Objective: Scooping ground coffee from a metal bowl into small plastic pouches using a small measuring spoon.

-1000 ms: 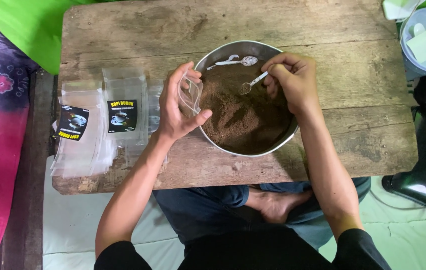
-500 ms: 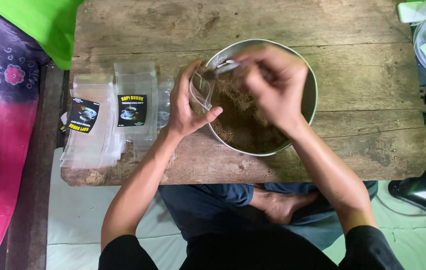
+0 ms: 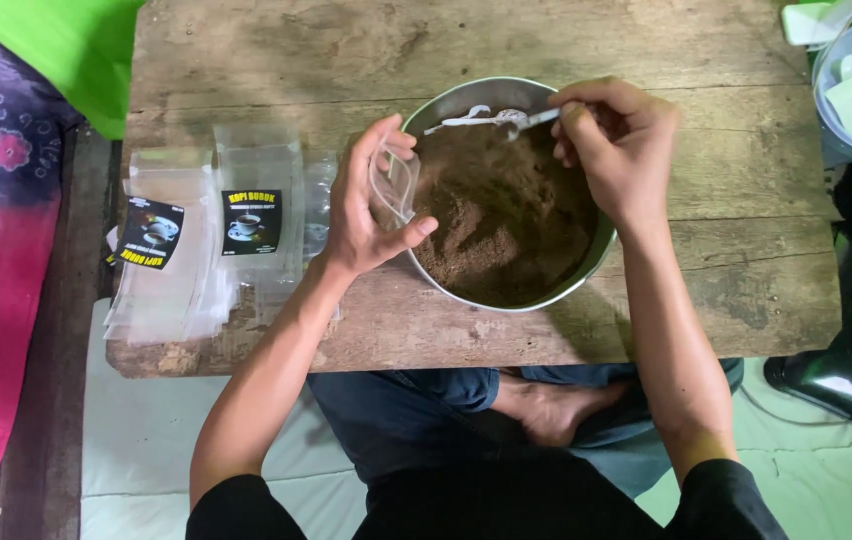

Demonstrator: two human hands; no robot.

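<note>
Powder, brown and fine, fills the metal bowl [image 3: 586,268] that sits between my two hands on the wooden table [image 3: 276,60]. My left hand [image 3: 371,205] is closed around a small clear plastic pouch [image 3: 393,185], thumb on the near side and fingers curled over the far side, holding it upright right at the bowl's left rim with its mouth toward the powder [image 3: 501,225]. My right hand [image 3: 621,150] hovers over the bowl's far right edge, fingers pinched shut on the handle of a small spoon [image 3: 531,120]; its scoop end points left, over the powder near the far rim. Just past the spoon's tip a second white spoon [image 3: 466,119] rests against the bowl's far rim. I cannot tell whether the spoon in my grip carries any powder.

To the left of my left hand, well outside my wrist, a pile of empty clear pouches [image 3: 196,240] with dark labels lies flat on the table, overlapping each other and reaching the near left edge. Beyond my right hand, off the table's far right corner, stands a pale blue tub [image 3: 841,125] with light-coloured pieces inside.
</note>
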